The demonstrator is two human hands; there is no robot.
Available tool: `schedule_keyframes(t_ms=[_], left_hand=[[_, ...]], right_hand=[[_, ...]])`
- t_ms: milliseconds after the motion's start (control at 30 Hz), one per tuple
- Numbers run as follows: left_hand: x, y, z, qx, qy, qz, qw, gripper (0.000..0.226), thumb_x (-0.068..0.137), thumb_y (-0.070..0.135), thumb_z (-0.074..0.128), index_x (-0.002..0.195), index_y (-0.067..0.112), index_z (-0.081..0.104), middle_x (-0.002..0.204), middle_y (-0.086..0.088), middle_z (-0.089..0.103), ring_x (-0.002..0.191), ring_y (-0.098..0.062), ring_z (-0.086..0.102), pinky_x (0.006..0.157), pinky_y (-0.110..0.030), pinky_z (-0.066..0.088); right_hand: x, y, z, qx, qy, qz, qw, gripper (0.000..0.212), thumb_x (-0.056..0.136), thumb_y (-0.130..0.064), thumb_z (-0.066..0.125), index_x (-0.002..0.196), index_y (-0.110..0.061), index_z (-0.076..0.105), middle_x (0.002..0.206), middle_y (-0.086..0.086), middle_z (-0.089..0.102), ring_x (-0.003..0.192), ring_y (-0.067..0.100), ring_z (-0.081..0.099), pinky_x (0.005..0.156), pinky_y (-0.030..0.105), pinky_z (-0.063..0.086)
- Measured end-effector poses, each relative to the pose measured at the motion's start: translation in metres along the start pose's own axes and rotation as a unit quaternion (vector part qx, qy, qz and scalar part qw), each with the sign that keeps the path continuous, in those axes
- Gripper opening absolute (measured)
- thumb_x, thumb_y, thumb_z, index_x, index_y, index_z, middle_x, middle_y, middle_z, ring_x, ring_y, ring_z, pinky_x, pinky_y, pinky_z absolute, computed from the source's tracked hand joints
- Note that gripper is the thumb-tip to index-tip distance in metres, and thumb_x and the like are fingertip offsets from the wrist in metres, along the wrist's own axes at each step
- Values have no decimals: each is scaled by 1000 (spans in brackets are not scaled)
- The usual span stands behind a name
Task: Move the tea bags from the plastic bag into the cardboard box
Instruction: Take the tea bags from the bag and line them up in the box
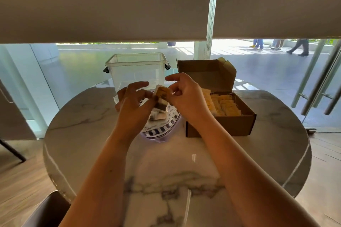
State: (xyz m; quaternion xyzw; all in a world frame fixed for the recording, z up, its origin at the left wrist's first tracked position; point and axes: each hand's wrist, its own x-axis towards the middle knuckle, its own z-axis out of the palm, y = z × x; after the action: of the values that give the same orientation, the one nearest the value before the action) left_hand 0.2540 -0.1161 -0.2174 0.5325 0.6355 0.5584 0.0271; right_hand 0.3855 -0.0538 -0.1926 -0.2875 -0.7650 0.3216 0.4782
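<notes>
Left hand: your left hand (135, 100) is raised over the plastic bag, thumb and fingertips pinching the lower left edge of a tea bag (160, 97); the other fingers spread loosely.
Right hand: your right hand (186, 96) pinches the same tea bag from the right side, at its yellow tag; the index finger sticks out free.
Tea bag: held between both hands, above the bag's mouth, clear of the table.
Plastic bag: the plastic bag (162, 127) lies on the table (184, 162) just left of the box, with more tea bags inside.
Cardboard box: the cardboard box (221, 125) stands open at your right, rows of yellow-tagged tea bags packed in it.
Behind: a clear tub (136, 72) stands beyond your hands.
</notes>
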Motion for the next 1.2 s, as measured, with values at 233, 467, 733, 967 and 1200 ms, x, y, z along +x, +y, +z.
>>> schedule_keyframes(t_ms=[233,467,733,967,1200], left_hand=[[1,6,9,23,-6,5,1000,5,88,29,60,89,27,64,122,19,45,114,0,28,97,-25,24],[-4,7,12,57,-19,58,997,12,84,34,65,95,31,69,128,10,53,110,19,29,94,-8,24],[-1,0,14,102,-14,58,993,18,87,34,62,103,30,70,129,15,52,119,4,29,96,-19,16],[0,-1,11,45,-28,35,998,26,91,12,54,104,31,67,122,14,56,116,-5,33,101,-28,26],[1,-3,9,-14,-41,32,999,52,85,-7,45,97,42,61,116,17,55,117,-6,38,102,-29,33]], right_hand=[[-1,-6,-20,138,-61,109,982,15,79,-2,69,91,-7,64,74,2,66,51,5,64,51,15,54],[7,-1,-57,77,8,131,988,21,84,6,60,82,-15,56,78,2,62,49,3,62,50,13,51],[4,33,-97,-194,-95,229,949,9,86,-2,60,87,-12,62,76,9,64,57,14,59,62,25,50],[6,45,-89,-310,-145,250,906,22,82,-9,65,67,-23,57,79,4,58,80,21,59,70,28,48],[6,45,-84,-305,-124,251,910,8,87,-9,59,92,-15,57,85,1,51,71,12,48,57,20,38]])
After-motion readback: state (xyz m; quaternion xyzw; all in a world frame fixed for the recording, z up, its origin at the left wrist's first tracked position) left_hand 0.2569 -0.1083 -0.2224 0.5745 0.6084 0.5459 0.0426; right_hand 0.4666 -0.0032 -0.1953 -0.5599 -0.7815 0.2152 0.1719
